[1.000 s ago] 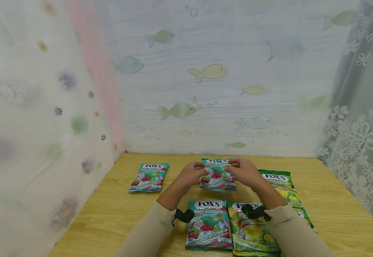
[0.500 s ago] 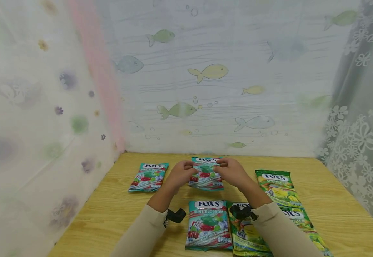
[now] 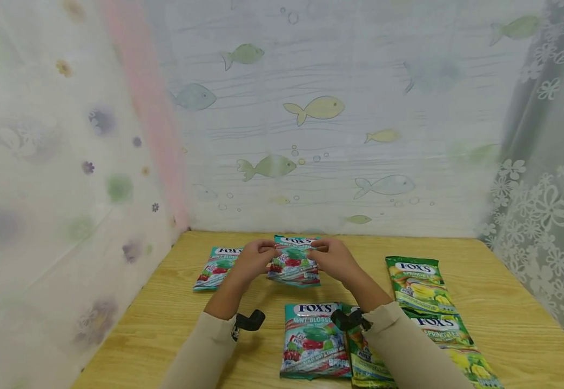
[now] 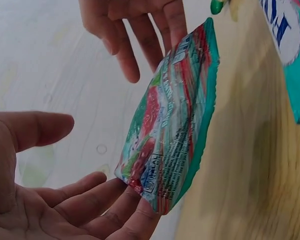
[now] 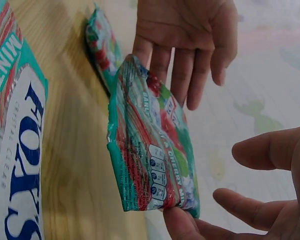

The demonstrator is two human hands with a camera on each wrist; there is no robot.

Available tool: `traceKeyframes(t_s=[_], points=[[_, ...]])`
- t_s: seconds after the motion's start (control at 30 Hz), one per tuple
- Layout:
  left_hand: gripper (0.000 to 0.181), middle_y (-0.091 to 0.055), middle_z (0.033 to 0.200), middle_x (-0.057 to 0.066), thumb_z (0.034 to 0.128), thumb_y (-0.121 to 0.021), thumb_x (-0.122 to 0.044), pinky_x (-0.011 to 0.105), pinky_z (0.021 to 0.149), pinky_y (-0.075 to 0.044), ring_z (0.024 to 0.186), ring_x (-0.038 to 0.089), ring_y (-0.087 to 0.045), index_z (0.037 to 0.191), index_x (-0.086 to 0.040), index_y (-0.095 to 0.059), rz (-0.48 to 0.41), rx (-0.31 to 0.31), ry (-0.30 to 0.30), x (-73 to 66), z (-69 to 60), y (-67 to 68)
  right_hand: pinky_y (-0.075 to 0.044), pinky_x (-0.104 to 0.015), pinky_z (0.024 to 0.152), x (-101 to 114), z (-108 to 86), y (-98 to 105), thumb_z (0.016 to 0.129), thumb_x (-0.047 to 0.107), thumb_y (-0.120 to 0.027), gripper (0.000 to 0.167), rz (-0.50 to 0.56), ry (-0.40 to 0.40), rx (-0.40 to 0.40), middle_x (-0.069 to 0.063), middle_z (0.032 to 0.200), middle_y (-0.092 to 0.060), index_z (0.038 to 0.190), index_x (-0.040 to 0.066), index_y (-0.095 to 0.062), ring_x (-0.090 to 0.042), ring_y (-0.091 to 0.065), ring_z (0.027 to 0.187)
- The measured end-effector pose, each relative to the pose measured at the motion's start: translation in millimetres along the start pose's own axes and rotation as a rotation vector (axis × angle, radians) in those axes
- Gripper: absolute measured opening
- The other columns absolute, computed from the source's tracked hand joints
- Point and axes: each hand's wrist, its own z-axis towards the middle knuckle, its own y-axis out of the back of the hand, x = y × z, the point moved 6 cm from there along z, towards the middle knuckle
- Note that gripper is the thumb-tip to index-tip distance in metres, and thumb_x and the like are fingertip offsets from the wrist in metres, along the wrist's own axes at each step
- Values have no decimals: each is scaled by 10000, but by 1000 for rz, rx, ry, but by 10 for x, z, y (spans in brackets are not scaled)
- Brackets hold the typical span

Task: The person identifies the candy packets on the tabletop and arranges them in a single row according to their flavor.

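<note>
While both arms reach forward across the wooden table point(image 3: 146, 329), the left hand point(image 3: 252, 262) and the right hand point(image 3: 334, 261) hold up one teal candy bag point(image 3: 293, 263) between them, off the tabletop and near its far edge. Its front, with the FOX'S name at the top, faces the person, and its top leans back. Each hand supports one side of the bag with fingers held mostly straight; the wrist views show both thumbs standing apart from it, so neither hand is closed around it. Just beside the left hand, and partly hidden by it in the head view, a second teal bag point(image 3: 210, 273) lies on the table. Nearer the person, a third teal bag point(image 3: 313, 346) lies face up, with a green and yellow bag point(image 3: 366, 367) touching its right side and largely covered by the right forearm. Farther right, two more yellow-green bags lie end to end, an upper one point(image 3: 420, 285) and a lower one point(image 3: 440, 329). Beige sleeves point(image 3: 199, 348) cover the forearms, and a small black device point(image 3: 250, 321) sits at each wrist. Behind the table hangs a pale sheet point(image 3: 311, 178) printed with fish.
</note>
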Motion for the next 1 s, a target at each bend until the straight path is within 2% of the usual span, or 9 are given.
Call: traceKeyframes(t_s=[0.17,0.37,0.63,0.83,1.0], points=[[565,-618,1417,150,1029,-647,-339,548,1013,-555,1291,349,-596,1488,-40,-508,25,5,9,14,-10,111,-595,-486,941,-5,56,-120,998,258,-673,449,0,-8,-3,-193,1379,-612,1391,49,-614,-287,-687,1078],[571,-621,1411,142,1009,-673,-369,532,964,-586,1242,343,-621,1466,-55,-537,59,-32,38,46,12,212,-601,-439,893,-17,123,-242,988,277,-681,418,-45,-18,-12,-162,1387,-617,1359,88,-644,-251,-690,1017],[551,-599,1434,162,1015,-661,-357,515,957,-589,1247,347,-610,1461,-58,-538,114,-64,84,168,45,340,-597,-436,886,-39,203,-434,982,265,-679,431,-34,-2,20,-169,1371,-621,1359,61,-638,-262,-667,1072],[561,-599,1421,172,1022,-652,-356,507,924,-594,1189,333,-630,1476,-54,-523,138,-71,107,184,46,423,-581,-429,891,-37,259,-529,975,291,-683,441,-60,6,30,-140,1360,-638,1361,81,-646,-238,-657,1062],[561,-593,1421,172,1022,-650,-352,495,897,-598,1108,294,-642,1475,-46,-523,172,-72,130,225,46,461,-621,-424,839,-54,285,-619,978,260,-685,442,-6,-12,61,-171,1358,-627,1358,44,-625,-246,-696,964]])
